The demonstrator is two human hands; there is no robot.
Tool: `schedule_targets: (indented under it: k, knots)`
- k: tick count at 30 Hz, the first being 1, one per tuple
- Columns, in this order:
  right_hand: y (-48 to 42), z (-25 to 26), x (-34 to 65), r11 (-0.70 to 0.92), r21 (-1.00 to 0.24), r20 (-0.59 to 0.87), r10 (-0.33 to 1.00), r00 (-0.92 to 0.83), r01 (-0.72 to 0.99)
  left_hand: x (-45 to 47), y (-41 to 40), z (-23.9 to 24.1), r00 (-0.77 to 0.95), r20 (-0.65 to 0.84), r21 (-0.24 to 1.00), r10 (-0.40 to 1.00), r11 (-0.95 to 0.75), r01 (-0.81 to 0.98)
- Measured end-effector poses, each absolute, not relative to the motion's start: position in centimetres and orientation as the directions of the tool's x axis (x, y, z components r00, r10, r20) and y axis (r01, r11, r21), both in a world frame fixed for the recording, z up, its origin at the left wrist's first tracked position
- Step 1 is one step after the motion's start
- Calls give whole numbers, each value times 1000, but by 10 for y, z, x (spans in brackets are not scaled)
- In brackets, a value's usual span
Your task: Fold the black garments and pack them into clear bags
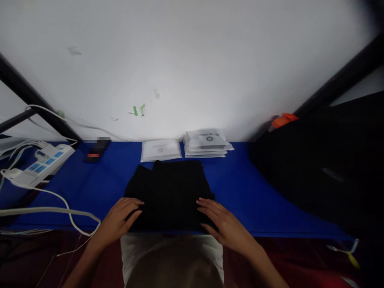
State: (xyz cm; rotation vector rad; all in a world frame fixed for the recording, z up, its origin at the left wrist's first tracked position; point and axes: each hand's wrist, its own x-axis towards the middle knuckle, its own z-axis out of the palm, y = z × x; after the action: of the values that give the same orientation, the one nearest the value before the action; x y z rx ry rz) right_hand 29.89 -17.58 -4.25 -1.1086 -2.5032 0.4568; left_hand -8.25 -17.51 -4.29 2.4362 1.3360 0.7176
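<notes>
Your left hand [126, 216] and right hand [219, 218], relaxed and unclenched, touch opposite sides of the black cloth [171, 196], which lies on the blue table [240, 192] before the white packets [161, 150].

Soft light is washing the white wall [192, 72], the lower corners are sinking into gloom, the black cloth [171, 196] is swallowing detail, and coarse pixels are masking a dark object [97, 150].

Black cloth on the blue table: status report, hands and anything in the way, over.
Left hand and right hand open, fingers over opposite sides. Black cloth laid out near table's front edge. White packets beyond its far side.
</notes>
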Motion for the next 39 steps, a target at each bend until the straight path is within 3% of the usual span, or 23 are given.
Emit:
schedule_targets:
  k: [4, 7, 11, 14, 18, 21, 23, 26, 28, 31, 33, 39]
  knots:
    - [-159, -38, 306, 588, -502, 307, 807, -505, 634, -71, -150, -36, 258, 381, 434, 888, -418, 798]
    - [-116, -33, 308, 522, -453, 357, 849, -389, 723, -53, -113, -25, 138, 428, 364, 893, -310, 878]
    - [-46, -38, 298, 475, -299, 350, 861, -368, 828, -26, -57, -17, 98, 310, 280, 946, -189, 941]
    - [-12, -44, 288, 508, -267, 320, 848, -422, 819, -13, -29, -19, 156, 222, 275, 962, -216, 937]
    - [-12, -36, 288, 542, -262, 350, 824, -445, 799, -10, -29, -15, 193, 263, 308, 945, -272, 912]
    - [-44, -22, 300, 598, -274, 457, 770, -445, 753, -20, -58, -6, 223, 323, 353, 920, -336, 873]
    - [-73, -18, 308, 661, -295, 523, 716, -463, 690, -31, -83, -2, 325, 360, 417, 874, -463, 782]
    - [-113, -27, 314, 706, -325, 482, 696, -532, 629, -49, -112, -8, 529, 267, 489, 805, -586, 646]
    - [-130, -36, 313, 701, -339, 430, 709, -560, 627, -60, -116, -19, 469, 251, 503, 847, -528, 685]
    - [-137, -44, 306, 682, -359, 416, 728, -545, 637, -73, -97, -38, 141, 336, 477, 931, -298, 827]
    - [-132, -43, 299, 677, -366, 438, 730, -525, 638, -78, -80, -45, 35, 336, 473, 941, -201, 858]
    - [-116, -41, 284, 653, -385, 475, 746, -466, 652, -79, -83, -22, 158, 340, 563, 927, -335, 756]
